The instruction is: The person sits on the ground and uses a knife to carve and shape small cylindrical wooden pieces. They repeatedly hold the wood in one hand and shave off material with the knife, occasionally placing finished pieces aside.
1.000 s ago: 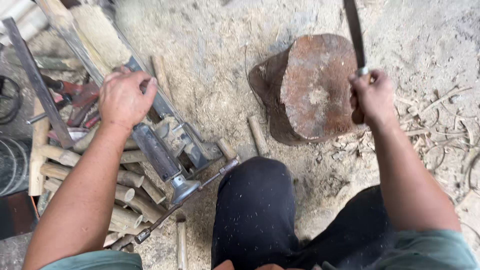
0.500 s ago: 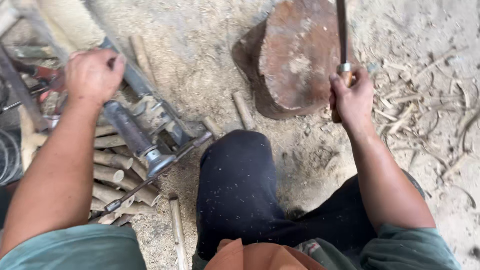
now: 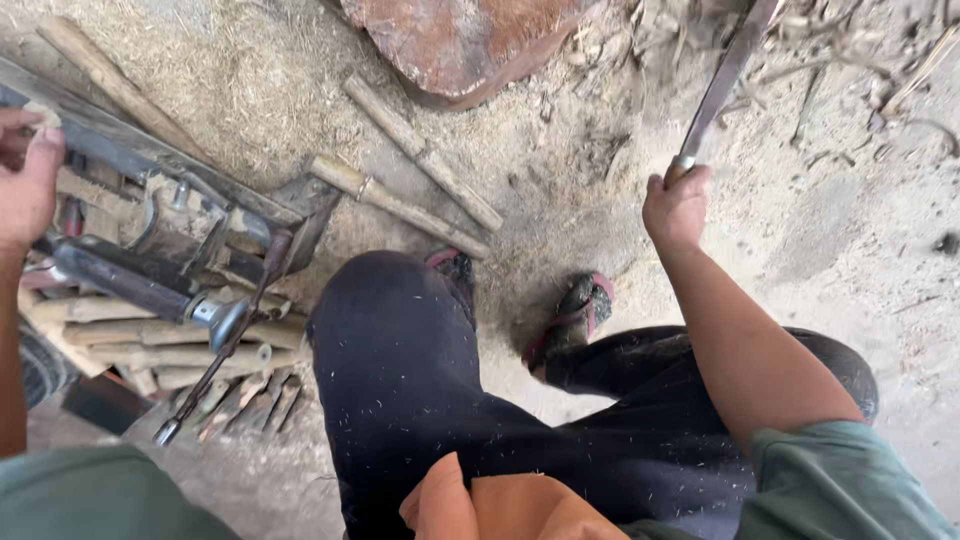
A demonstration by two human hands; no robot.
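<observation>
Right hand (image 3: 676,208): clenched round the handle of a long flat blade (image 3: 722,82), which slants up and away to the top edge.
Left hand (image 3: 27,180): at the left edge, resting on a dusty metal vise (image 3: 170,225); grip cannot be told.
Chopping block (image 3: 455,35): reddish, worn wood, well apart from both hands.
Wooden sticks (image 3: 420,150): rough, round, lying on the sawdust-covered ground (image 3: 850,230).
</observation>
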